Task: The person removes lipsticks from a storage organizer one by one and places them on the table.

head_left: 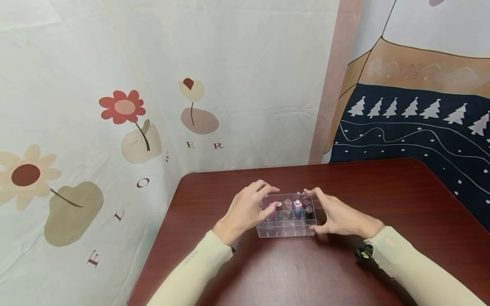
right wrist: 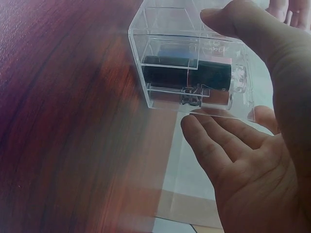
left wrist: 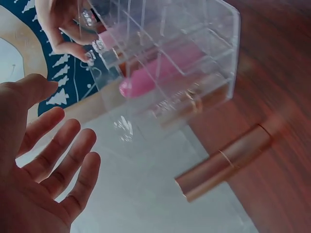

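Head view: right hand (head_left: 338, 214) grips a clear organizer (head_left: 281, 230); left hand (head_left: 244, 210), relaxed, holds nothing. Level handling should steady the bottles (head_left: 297, 209).

Pale yellow-green long sleeves (head_left: 195, 270); at the right cuff, a small black device (head_left: 360, 254), apparently yellow-marked.

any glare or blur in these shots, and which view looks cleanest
Head view: cleanest, hands and wall print fairly crisp, though a pale sheen lies on the near part of the table; left wrist view: soft and hazy, with small white glints on the clear organizer; right wrist view: also hazy, the table's wood grain soft toward the bottom.
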A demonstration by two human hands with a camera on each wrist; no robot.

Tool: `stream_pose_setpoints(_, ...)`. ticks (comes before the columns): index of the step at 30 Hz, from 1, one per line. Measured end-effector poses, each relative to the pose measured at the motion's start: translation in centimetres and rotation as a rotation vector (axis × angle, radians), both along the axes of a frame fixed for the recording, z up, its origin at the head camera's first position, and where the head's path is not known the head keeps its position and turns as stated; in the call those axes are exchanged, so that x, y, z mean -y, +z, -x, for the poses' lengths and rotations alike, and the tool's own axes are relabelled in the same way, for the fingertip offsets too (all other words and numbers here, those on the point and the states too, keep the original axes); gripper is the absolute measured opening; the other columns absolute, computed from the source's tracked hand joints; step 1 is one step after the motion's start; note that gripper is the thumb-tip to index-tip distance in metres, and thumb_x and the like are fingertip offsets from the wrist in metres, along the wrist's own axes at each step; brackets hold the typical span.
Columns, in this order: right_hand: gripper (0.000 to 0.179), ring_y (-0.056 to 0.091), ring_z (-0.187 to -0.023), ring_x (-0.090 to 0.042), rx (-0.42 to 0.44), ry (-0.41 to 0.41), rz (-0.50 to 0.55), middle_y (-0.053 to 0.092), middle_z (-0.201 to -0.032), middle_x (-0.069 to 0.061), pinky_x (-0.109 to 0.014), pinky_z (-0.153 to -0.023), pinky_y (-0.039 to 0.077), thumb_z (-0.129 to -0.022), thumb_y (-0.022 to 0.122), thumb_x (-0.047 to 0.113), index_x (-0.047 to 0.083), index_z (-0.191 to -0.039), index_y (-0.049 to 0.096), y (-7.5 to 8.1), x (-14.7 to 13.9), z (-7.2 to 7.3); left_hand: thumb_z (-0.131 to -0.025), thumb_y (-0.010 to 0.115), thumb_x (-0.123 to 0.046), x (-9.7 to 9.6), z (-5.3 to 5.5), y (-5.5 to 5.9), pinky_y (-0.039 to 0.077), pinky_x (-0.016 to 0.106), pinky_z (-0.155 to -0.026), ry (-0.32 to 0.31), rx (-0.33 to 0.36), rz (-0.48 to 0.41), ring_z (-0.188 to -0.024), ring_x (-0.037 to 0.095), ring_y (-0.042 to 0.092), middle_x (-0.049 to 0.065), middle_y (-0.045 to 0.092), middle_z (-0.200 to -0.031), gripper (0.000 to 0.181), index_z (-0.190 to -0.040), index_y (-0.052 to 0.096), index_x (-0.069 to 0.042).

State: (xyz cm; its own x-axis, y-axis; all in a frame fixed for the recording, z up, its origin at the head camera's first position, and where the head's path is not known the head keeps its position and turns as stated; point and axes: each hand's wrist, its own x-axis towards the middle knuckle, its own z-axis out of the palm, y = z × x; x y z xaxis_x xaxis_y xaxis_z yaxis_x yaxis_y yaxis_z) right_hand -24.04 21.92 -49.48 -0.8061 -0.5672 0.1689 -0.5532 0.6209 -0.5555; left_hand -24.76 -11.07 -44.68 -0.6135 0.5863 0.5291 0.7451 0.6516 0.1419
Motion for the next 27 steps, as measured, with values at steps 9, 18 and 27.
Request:
stream_pose_setpoints(9, 0.101, 0.072, -0.145, -0.038, 0.0, 0.004, 0.02, 0.064, -0.167, -0.02, -0.068, -0.121, 0.058, -0.085, 0.104, 0.025, 0.009, -0.161, 0.041, -0.2, -0.1, 0.0, -0.101, 0.092, -0.026, -1.6, 0.1, 0.4, 0.068, 0.034, -0.086, -0.027, -0.014, 0.027, -0.09, 0.013, 0.075, -0.001, 0.081, -0.118, 0.033, -0.133, 0.083, -0.019)
stream_pose_setpoints(18, 0.098, 0.073, -0.143, -0.036, -0.019, 0.005, 0.021, 0.066, -0.165, -0.02, -0.066, -0.118, 0.06, -0.084, 0.105, 0.024, 0.009, -0.159, 0.042, -0.2, -0.1, 0.1, -0.1, 0.093, -0.023, -2.9, 0.2, 0.1, 0.067, 0.034, -0.079, -0.056, -0.011, 0.038, -0.09, 0.016, 0.077, 0.0, 0.083, -0.116, 0.031, -0.13, 0.085, -0.019)
stream_pose_setpoints(27, 0.098, 0.074, -0.142, -0.035, -0.048, 0.013, 0.016, 0.068, -0.163, -0.02, -0.064, -0.117, 0.061, -0.084, 0.104, 0.022, 0.006, -0.158, 0.042, -0.3, 0.0, 0.2, -0.103, 0.09, -0.029, -4.2, 0.2, 0.1, 0.067, 0.035, -0.081, -0.076, 0.034, 0.078, -0.091, 0.017, 0.076, 0.002, 0.083, -0.114, 0.028, -0.127, 0.085, -0.015)
